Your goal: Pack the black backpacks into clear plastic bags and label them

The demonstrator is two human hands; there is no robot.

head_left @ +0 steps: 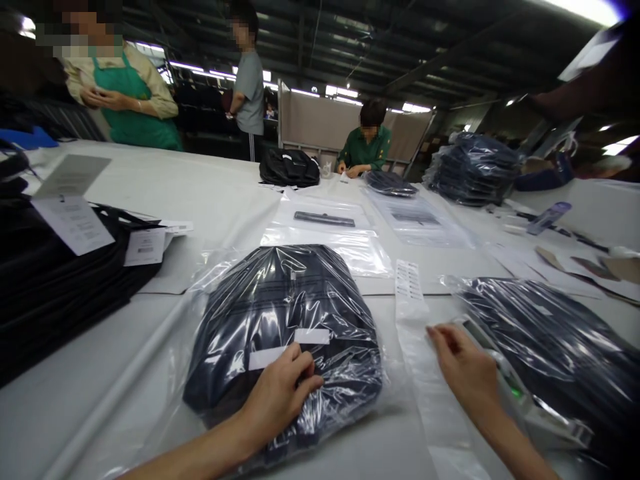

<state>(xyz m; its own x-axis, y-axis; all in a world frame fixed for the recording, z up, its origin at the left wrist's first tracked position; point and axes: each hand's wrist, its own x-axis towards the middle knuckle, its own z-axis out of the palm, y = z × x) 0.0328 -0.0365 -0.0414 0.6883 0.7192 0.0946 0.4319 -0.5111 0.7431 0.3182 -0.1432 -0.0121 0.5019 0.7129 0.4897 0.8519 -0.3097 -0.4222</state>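
Leaning over the white-covered bench (200, 181), we have our left hand (283, 390) on a dark navy, rounded bag in glossy clear plastic wrapping (345, 320), which lies flat in front of us near the middle of the bench. Our left fingers are curled and narrow, with the thumb near the forefinger; we cannot tell whether they pinch any of the film. Just beyond them, two white rectangular paper labels (313, 336) sit on the wrapped bag, the nearer one partly behind our knuckles.

We hold our right hand (463, 367) to the right of the bag, at the edge of a long white strip with small printed labels (410, 283). Its thumb and forefinger come close together, and we cannot tell whether anything is between them. Beside that hand and forearm we see a pale grey device with a small green light (517, 393), and past it a second dark bag in clear plastic (555, 327).

To our left lies a pile of black bags with white printed tags (100, 293). Farther up the bench we see flat clear plastic sleeves with dark print (325, 247), a black bundled bag (289, 168) and a tall stack of plastic-wrapped dark bags (470, 167). Across from us, a person in a dark green shirt (374, 148) bends over the bench.
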